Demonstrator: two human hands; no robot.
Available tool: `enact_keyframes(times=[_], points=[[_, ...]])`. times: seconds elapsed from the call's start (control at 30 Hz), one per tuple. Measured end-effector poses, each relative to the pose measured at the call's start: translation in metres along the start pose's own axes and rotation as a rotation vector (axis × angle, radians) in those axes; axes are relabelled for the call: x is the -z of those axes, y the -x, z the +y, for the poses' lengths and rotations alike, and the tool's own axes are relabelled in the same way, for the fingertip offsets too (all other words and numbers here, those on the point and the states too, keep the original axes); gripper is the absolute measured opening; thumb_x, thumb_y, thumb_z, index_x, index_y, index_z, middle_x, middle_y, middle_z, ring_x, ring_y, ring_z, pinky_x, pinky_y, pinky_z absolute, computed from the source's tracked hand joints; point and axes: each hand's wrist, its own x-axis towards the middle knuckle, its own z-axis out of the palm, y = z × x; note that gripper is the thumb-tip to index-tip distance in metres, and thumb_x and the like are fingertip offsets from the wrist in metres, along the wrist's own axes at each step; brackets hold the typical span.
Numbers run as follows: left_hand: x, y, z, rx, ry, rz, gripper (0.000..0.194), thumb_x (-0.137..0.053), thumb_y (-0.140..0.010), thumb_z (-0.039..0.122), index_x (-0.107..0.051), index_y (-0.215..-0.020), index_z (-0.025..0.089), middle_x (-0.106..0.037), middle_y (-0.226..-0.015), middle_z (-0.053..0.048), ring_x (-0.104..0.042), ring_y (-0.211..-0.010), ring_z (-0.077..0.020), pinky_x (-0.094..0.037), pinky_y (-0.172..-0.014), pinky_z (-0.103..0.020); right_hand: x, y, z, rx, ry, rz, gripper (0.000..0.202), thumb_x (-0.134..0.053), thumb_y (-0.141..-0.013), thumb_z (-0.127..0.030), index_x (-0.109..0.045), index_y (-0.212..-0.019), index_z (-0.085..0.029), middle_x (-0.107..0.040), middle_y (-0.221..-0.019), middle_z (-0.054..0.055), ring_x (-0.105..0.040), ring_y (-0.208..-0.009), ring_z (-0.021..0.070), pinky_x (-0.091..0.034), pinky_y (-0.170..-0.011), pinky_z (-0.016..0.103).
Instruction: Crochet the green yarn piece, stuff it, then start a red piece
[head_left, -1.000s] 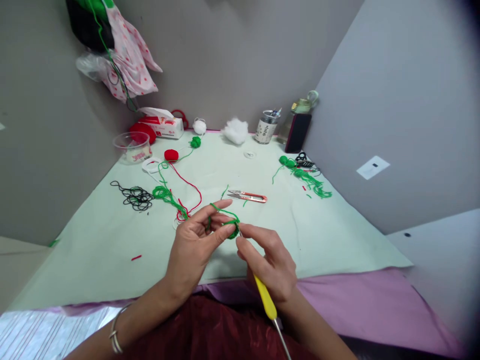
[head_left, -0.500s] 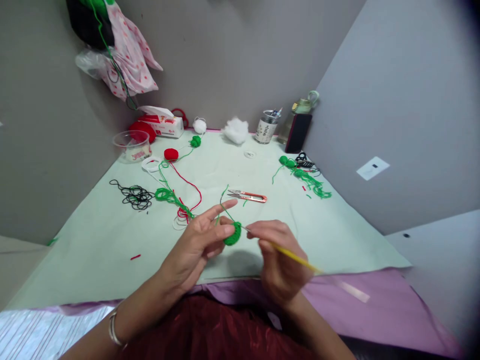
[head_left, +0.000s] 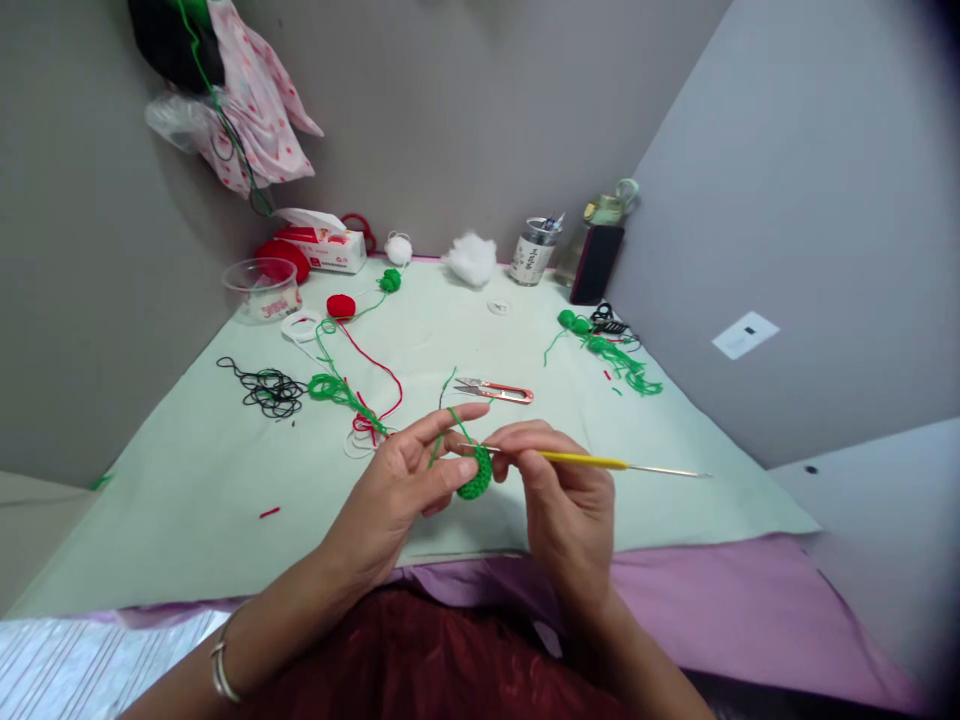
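Note:
Between the thumb and fingers of my left hand (head_left: 409, 475) is a small round green crochet piece (head_left: 475, 477). Green working yarn (head_left: 459, 425) runs from the piece over my outstretched left index finger. My right hand (head_left: 562, 490) pinches a crochet hook (head_left: 585, 460) with a yellow grip, both metal ends showing. The hook's left tip lies at the top edge of the piece, close to the yarn; whether it is through a stitch I cannot tell. Just beyond my hands lie orange thread snips (head_left: 495, 390), blades pointing left.
Tangled black yarn (head_left: 270, 392), a green yarn bundle (head_left: 341, 392) and a red yarn ball (head_left: 341, 307) lie on the left. At the back stand a tissue box (head_left: 330, 248), white stuffing (head_left: 472, 260) and a pen holder (head_left: 534, 252). Green crocheted pieces (head_left: 600, 345) lie right, near a phone (head_left: 598, 265).
The crochet hook has swung from slanting down to the right to nearly level, its tip moving left over the piece's top edge. My right hand has turned with it; the piece shifted slightly right.

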Motion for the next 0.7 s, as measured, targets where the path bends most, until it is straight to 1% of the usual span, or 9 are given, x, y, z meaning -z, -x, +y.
enact_keyframes(times=[0.07, 0.17, 0.23, 0.27, 0.33, 0.4, 0.5, 0.57, 0.7], points=[[-0.001, 0.000, -0.004, -0.054, -0.019, 0.020, 0.047, -0.080, -0.082, 0.027, -0.069, -0.128, 0.026, -0.057, -0.084, 0.001, -0.040, -0.065, -0.0067, -0.031, -0.054, -0.019, -0.002, 0.004, 0.002, 0.057, 0.103, 0.011, 0.023, -0.057, -0.099, -0.012, -0.075, -0.101, -0.025, -0.071, -0.090, 0.002, -0.063, -0.074, 0.0140, -0.053, -0.066, 0.030], [-0.005, -0.001, -0.007, -0.080, 0.005, 0.055, 0.052, -0.083, -0.079, 0.024, -0.069, -0.129, 0.027, -0.059, -0.083, 0.003, -0.040, -0.062, -0.0051, -0.036, -0.060, -0.018, -0.003, 0.012, 0.005, 0.270, 0.379, -0.002, 0.031, -0.061, -0.095, -0.007, -0.075, -0.113, -0.028, -0.071, -0.099, 0.005, -0.068, -0.086, 0.0174, -0.057, -0.070, 0.032], [-0.006, -0.001, -0.006, -0.009, 0.076, 0.037, 0.053, -0.084, -0.077, 0.026, -0.069, -0.129, 0.025, -0.056, -0.080, 0.003, -0.038, -0.060, -0.0046, -0.033, -0.055, -0.017, -0.002, 0.015, 0.008, 0.411, 0.542, -0.018, 0.038, -0.064, -0.092, -0.006, -0.073, -0.121, -0.030, -0.071, -0.107, 0.007, -0.068, -0.094, 0.0200, -0.059, -0.073, 0.034], [-0.006, -0.002, -0.005, 0.045, 0.118, 0.014, 0.051, -0.084, -0.078, 0.027, -0.070, -0.127, 0.024, -0.053, -0.076, 0.004, -0.033, -0.056, -0.0038, -0.029, -0.051, -0.017, -0.001, 0.016, 0.008, 0.437, 0.572, -0.019, 0.038, -0.064, -0.092, -0.007, -0.073, -0.122, -0.030, -0.071, -0.109, 0.007, -0.068, -0.096, 0.0207, -0.059, -0.074, 0.035], [-0.004, -0.002, -0.003, 0.135, 0.184, -0.022, 0.044, -0.081, -0.081, 0.028, -0.073, -0.123, 0.021, -0.043, -0.069, 0.007, -0.020, -0.051, -0.0022, -0.021, -0.046, -0.017, 0.000, 0.012, 0.006, 0.359, 0.477, 0.023, 0.031, -0.060, -0.095, -0.009, -0.074, -0.115, -0.028, -0.071, -0.101, 0.007, -0.068, -0.090, 0.0199, -0.058, -0.073, 0.036], [-0.001, -0.003, 0.000, 0.139, 0.203, -0.023, 0.039, -0.080, -0.082, 0.028, -0.075, -0.119, 0.020, -0.039, -0.067, 0.007, -0.013, -0.051, -0.0023, -0.019, -0.045, -0.017, 0.002, 0.007, 0.003, 0.186, 0.238, 0.090, 0.024, -0.056, -0.099, -0.013, -0.075, -0.104, -0.025, -0.069, -0.089, 0.004, -0.064, -0.076, 0.0165, -0.055, -0.067, 0.033], [0.000, -0.003, -0.001, 0.049, 0.132, 0.007, 0.040, -0.081, -0.080, 0.026, -0.076, -0.119, 0.023, -0.051, -0.077, 0.003, -0.032, -0.058, -0.0047, -0.028, -0.050, -0.017, 0.002, 0.000, 0.001, -0.001, -0.047, 0.074, 0.020, -0.055, -0.101, -0.020, -0.075, -0.096, -0.023, -0.068, -0.085, 0.003, -0.059, -0.066, 0.0133, -0.051, -0.061, 0.030], [0.000, -0.003, -0.004, -0.011, 0.045, 0.008, 0.042, -0.081, -0.080, 0.026, -0.075, -0.121, 0.026, -0.057, -0.083, 0.001, -0.044, -0.068, -0.0078, -0.037, -0.059, -0.019, 0.001, -0.001, 0.003, -0.035, -0.053, 0.017, 0.018, -0.059, -0.099, -0.021, -0.076, -0.096, -0.023, -0.070, -0.090, 0.003, -0.061, -0.073, 0.0140, -0.051, -0.067, 0.030], [0.003, -0.001, -0.009, -0.111, -0.117, 0.001, 0.040, -0.076, -0.086, 0.027, -0.072, -0.126, 0.030, -0.060, -0.087, 0.000, -0.052, -0.081, -0.0113, -0.044, -0.076, -0.023, 0.002, 0.000, 0.007, -0.103, -0.077, 0.016, 0.017, -0.060, -0.099, -0.021, -0.077, -0.097, -0.025, -0.071, -0.091, 0.002, -0.060, -0.076, 0.0128, -0.050, -0.070, 0.028]])
